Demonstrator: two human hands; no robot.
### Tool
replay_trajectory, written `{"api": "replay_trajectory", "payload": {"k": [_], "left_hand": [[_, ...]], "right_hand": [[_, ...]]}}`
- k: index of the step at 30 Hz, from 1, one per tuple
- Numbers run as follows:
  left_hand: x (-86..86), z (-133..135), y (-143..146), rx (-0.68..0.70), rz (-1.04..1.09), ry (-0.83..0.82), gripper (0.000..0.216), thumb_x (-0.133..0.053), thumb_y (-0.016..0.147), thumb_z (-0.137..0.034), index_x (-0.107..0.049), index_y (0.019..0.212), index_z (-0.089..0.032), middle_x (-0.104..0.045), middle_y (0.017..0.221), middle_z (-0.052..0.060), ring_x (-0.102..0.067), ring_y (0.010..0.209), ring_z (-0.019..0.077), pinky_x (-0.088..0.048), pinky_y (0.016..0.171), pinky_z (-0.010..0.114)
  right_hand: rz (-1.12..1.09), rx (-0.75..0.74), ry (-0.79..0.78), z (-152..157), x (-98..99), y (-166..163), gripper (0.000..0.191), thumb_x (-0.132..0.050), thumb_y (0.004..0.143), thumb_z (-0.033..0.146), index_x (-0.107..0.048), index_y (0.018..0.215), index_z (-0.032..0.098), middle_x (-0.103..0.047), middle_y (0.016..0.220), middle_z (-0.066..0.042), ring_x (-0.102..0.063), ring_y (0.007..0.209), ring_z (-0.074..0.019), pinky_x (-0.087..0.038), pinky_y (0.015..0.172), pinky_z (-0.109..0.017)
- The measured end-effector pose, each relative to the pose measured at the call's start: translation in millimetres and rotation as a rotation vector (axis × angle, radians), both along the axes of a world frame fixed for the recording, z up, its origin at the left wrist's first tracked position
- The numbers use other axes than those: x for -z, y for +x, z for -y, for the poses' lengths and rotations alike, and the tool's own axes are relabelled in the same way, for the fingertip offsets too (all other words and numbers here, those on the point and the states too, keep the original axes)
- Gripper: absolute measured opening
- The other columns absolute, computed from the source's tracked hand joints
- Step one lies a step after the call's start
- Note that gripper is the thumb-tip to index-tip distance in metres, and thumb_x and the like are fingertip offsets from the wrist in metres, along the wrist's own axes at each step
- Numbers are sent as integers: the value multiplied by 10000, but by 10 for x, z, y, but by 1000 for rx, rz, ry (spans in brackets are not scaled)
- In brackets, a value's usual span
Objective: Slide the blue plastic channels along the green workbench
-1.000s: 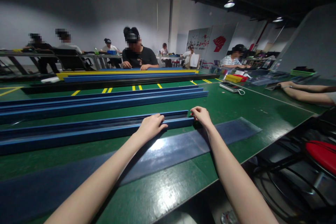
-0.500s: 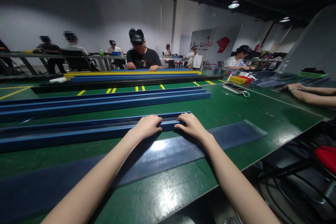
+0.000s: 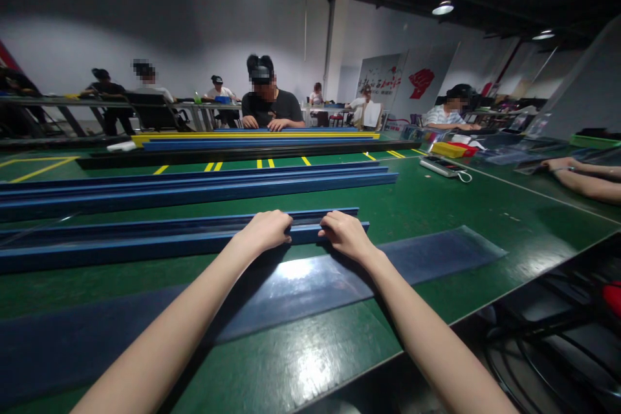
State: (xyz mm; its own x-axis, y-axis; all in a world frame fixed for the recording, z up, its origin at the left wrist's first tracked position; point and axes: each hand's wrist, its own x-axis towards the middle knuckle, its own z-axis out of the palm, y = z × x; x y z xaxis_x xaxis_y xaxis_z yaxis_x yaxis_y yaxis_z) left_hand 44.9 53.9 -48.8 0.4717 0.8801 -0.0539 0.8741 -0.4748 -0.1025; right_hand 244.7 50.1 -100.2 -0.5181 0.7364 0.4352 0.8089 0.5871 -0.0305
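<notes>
My left hand [image 3: 268,230] is closed over the near wall of a long blue channel profile [image 3: 145,244], with its fingertips dipping into the groove. Close to the profile's right end, my right hand [image 3: 343,233] grips the same wall, fingers bent and thumb on the near side. A short stretch of groove shows between the two hands. Some clear film [image 3: 46,228] lies in the groove at the left, its edge sticking up. Under my forearms a long transparent plastic strip [image 3: 295,294] lies flat on the green table [image 3: 339,343].
Beyond lies another blue channel profile [image 3: 194,193], then black [image 3: 272,152] and yellow [image 3: 252,136] profiles. A handheld device [image 3: 444,168] and a yellow tray [image 3: 447,149] are at the right. A co-worker's hands [image 3: 563,168] work at the far right; another person [image 3: 272,103] sits opposite.
Both hands keep to the blue channel profile, fingers slightly more curled. The right hand has moved a little left along it, nearer the left. The view has turned slightly left.
</notes>
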Motion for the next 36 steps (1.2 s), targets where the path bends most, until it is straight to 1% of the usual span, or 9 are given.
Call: {"api": "replay_trajectory", "payload": {"k": [5, 8, 13, 17, 22, 28, 32, 36], "left_hand": [[28, 13, 10, 3, -2, 12, 189, -542, 745, -338, -618, 851, -202, -658, 899, 74, -613, 832, 221, -432, 628, 269], [72, 10, 27, 51, 24, 34, 204, -506, 773, -350, -612, 850, -193, -653, 901, 81, -611, 829, 221, -434, 636, 274], [131, 6, 60, 135, 78, 72, 178, -479, 798, -314, -593, 852, -188, -634, 913, 71, -601, 824, 205, -433, 653, 271], [147, -9, 59, 190, 96, 87, 145, -482, 803, -285, -577, 848, -185, -609, 908, 61, -592, 818, 199, -430, 643, 265], [170, -35, 48, 209, 112, 93, 135, -504, 802, -293, -563, 855, -184, -584, 937, 59, -573, 839, 192, -430, 659, 260], [228, -69, 28, 242, 128, 115, 156, -510, 806, -317, -560, 854, -177, -569, 943, 60, -552, 874, 195, -433, 693, 263], [253, -84, 17, 256, 138, 121, 158, -506, 809, -326, -560, 837, -180, -565, 944, 51, -550, 874, 187, -433, 704, 259], [242, -76, 15, 277, 178, 93, 138, -506, 810, -312, -557, 827, -184, -560, 997, 38, -559, 867, 174, -434, 702, 248]], "right_hand": [[20, 21, -10, 5, -44, 44, 93, -512, 811, 234, -577, 783, 174, -589, 799, -40, -513, 757, -150, -312, 627, -236], [12, 34, -27, 18, -69, 104, 78, -520, 798, 212, -583, 772, 173, -593, 802, -39, -519, 755, -147, -310, 624, -229], [17, 59, -55, 27, -97, 245, 91, -518, 794, 217, -597, 788, 171, -597, 797, -37, -527, 754, -149, -310, 619, -224], [26, 112, -65, 25, -110, 373, 113, -514, 799, 238, -608, 799, 176, -604, 802, -38, -536, 767, -151, -308, 612, -222], [22, 189, -67, 38, -125, 500, 105, -525, 790, 232, -616, 803, 183, -614, 812, -35, -543, 764, -147, -306, 603, -220], [-1, 241, -90, 44, -137, 510, 85, -528, 773, 223, -606, 766, 190, -612, 789, -24, -540, 750, -142, -303, 589, -219], [-6, 230, -101, 51, -129, 490, 66, -523, 762, 211, -584, 771, 185, -608, 796, -27, -536, 772, -151, -314, 610, -221], [-28, 219, -115, 51, -117, 481, 84, -526, 759, 231, -574, 803, 178, -610, 818, -38, -534, 792, -162, -337, 651, -231]]}}
